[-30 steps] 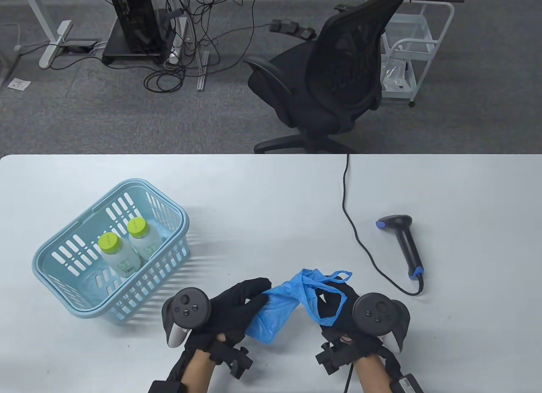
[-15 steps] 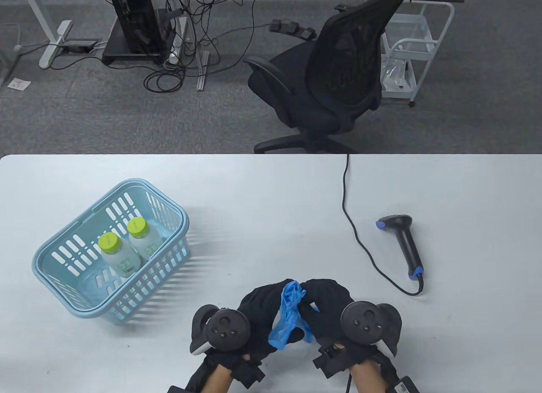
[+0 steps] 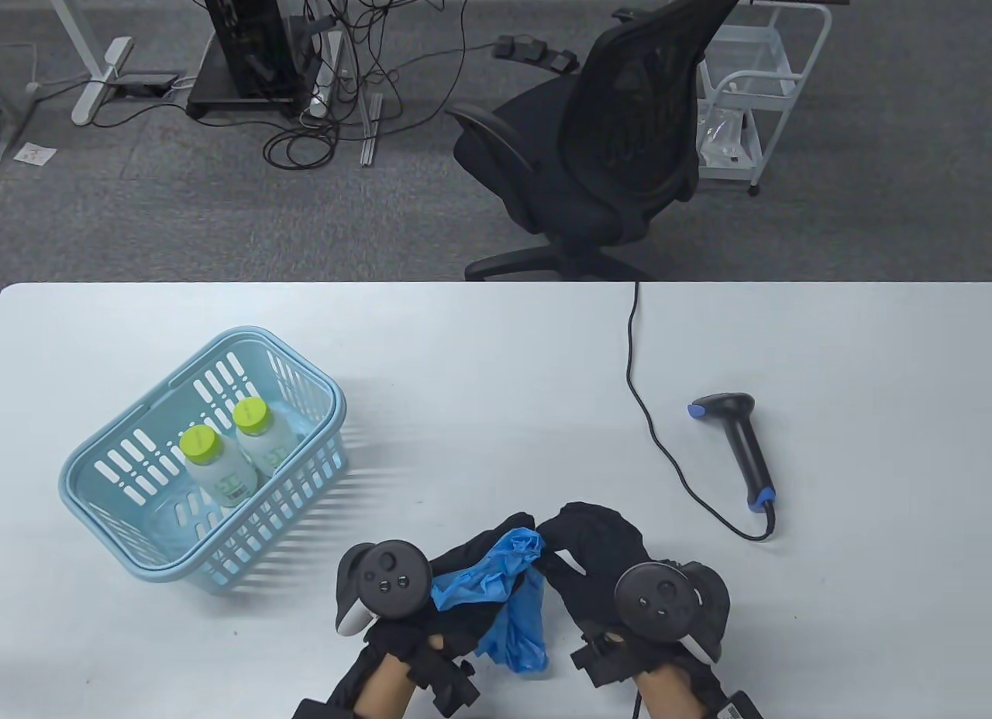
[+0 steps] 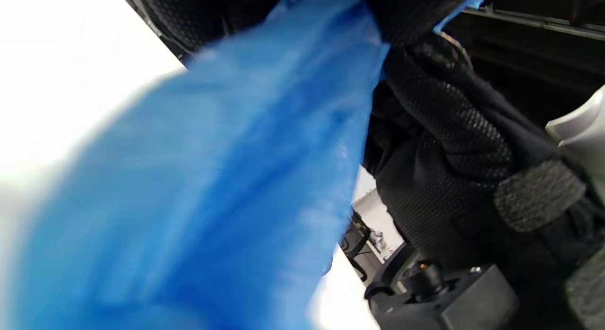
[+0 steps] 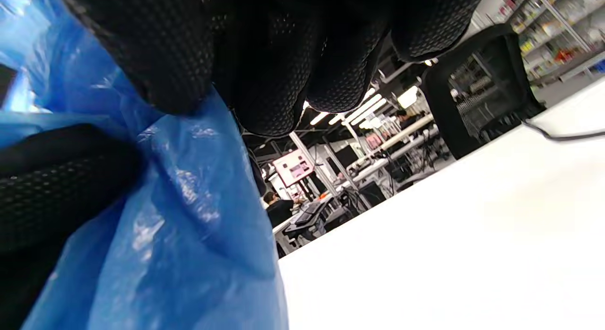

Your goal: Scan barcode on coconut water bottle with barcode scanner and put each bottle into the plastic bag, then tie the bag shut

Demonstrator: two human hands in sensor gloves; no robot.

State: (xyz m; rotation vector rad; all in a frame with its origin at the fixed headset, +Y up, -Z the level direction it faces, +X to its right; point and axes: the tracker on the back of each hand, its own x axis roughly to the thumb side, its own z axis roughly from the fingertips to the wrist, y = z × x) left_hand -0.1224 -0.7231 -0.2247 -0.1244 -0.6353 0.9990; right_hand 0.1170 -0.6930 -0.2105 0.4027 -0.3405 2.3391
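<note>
A crumpled blue plastic bag (image 3: 504, 591) hangs between both hands near the table's front edge. My left hand (image 3: 473, 568) grips its upper part, and my right hand (image 3: 577, 537) pinches it from the right, fingers curled. In the left wrist view the bag (image 4: 212, 188) fills most of the frame; in the right wrist view the bag (image 5: 179, 235) is pinched under my gloved fingers (image 5: 264, 60). Two coconut water bottles (image 3: 218, 459) (image 3: 263, 436) with green caps stand in the light blue basket (image 3: 93, 502) at the left. The black barcode scanner (image 3: 740, 440) lies on the table at the right, untouched.
The scanner's cable (image 3: 643, 393) runs from the far table edge toward the handle. A black office chair (image 3: 604, 153) stands beyond the table. The white table (image 3: 496, 362) stretches between basket and scanner.
The hands came together from apart, bunching the spread bag. Since half a second ago the left hand has shifted slightly left and the bag's lower part now hangs lower between them.
</note>
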